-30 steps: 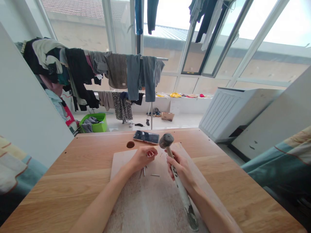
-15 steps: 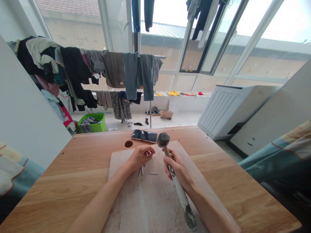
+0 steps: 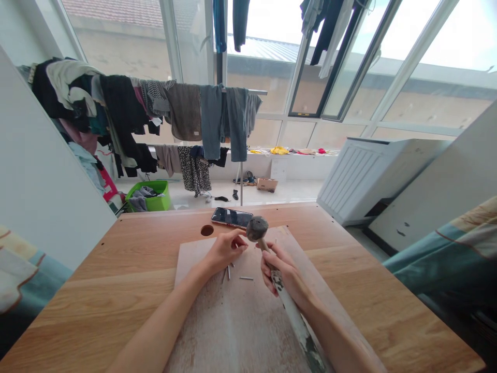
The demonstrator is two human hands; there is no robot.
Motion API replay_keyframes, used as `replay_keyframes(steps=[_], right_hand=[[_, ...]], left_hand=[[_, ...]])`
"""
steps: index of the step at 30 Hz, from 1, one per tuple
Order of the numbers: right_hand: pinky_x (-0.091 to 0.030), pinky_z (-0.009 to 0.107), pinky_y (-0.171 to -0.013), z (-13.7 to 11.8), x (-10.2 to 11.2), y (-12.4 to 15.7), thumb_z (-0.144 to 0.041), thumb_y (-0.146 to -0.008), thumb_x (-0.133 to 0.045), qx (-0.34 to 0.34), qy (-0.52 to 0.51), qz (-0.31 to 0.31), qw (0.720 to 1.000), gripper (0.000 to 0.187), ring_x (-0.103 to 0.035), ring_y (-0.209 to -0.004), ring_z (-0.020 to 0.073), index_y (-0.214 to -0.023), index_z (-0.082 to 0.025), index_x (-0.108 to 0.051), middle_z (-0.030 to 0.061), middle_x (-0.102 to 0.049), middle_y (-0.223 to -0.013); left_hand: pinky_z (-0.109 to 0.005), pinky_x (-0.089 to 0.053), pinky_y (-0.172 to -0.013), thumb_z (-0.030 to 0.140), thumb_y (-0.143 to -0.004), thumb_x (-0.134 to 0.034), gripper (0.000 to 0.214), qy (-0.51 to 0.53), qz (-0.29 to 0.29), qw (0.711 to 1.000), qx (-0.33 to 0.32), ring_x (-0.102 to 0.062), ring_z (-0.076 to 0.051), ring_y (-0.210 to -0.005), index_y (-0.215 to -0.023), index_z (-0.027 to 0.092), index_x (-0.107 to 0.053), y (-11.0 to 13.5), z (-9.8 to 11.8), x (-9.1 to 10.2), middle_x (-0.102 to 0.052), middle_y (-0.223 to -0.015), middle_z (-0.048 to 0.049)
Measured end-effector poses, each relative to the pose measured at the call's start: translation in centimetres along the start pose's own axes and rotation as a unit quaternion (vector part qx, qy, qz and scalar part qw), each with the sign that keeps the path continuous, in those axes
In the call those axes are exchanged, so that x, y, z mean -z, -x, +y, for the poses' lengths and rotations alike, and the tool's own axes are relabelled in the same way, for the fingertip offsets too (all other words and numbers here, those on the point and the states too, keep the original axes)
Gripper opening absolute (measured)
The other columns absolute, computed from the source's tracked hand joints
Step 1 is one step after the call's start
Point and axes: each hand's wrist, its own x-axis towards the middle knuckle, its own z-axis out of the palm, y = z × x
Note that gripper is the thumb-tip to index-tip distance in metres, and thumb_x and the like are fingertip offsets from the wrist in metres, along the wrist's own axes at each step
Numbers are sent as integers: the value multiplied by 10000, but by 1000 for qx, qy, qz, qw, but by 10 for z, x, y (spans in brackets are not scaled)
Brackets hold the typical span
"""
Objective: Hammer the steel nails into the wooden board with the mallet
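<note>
Grey-headed, the mallet (image 3: 286, 299) looks top-heavy; hold its handle (image 3: 295, 317). Right hand (image 3: 285, 267) grips there; left hand (image 3: 225, 251) has fingers pinched, contents unclear.

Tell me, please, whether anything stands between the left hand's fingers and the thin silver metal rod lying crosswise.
Nothing visible does; only pale wooden board shows between the left hand's fingers and that rod.
</note>
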Motion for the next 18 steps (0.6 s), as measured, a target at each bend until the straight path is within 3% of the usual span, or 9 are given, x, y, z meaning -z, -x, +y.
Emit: replay_keyframes(steps=[6, 12, 18], right_hand=[[-297, 155, -278, 3, 1, 1, -498, -863, -630, -14, 4, -30, 999, 370, -422, -297, 71, -1058, -223, -476, -111, -502, -547], [-291, 152, -281, 4, 2, 1, -494, -851, -634, -31, 23, -26, 999, 371, -428, -302, 72, -1044, -221, -470, -108, -508, -545], [-292, 155, -280, 5, 3, 0, -516, -829, -643, -34, 47, -21, 998, 409, -416, -298, 70, -1055, -216, -481, -110, -501, -537]], left_hand=[[-196, -474, -628, 125, -799, -634, 126, -4, 6, 1000, -12, -617, -107, -648, -915, 165, -662, 0, 3, 2, -723, -748, 8], [-199, -461, -606, 86, -770, -627, 317, 0, 11, 1000, -20, -600, -107, -614, -1079, 152, -650, -1, 4, 3, -703, -720, 20], [-196, -454, -600, 82, -762, -623, 273, 6, 13, 1000, -23, -597, -103, -609, -1023, 161, -651, -1, 3, 3, -681, -704, 34]])
